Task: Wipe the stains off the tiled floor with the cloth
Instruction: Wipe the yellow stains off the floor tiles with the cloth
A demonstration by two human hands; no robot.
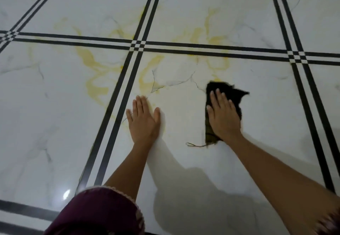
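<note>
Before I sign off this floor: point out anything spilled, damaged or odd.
Yellow stains smear across four tiles around the black-line crossing. The dark cloth under the right hand is frayed, with a loose thread trailing near the wrist. Thin dark lines look like marble veining, not cracks.

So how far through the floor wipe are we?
Early. The near tile looks mostly clean. In hand: the right hand presses the cloth flat on it, and the left hand rests flat beside. Left to do: yellow stains streaking the tiles beyond and to the left.
</note>
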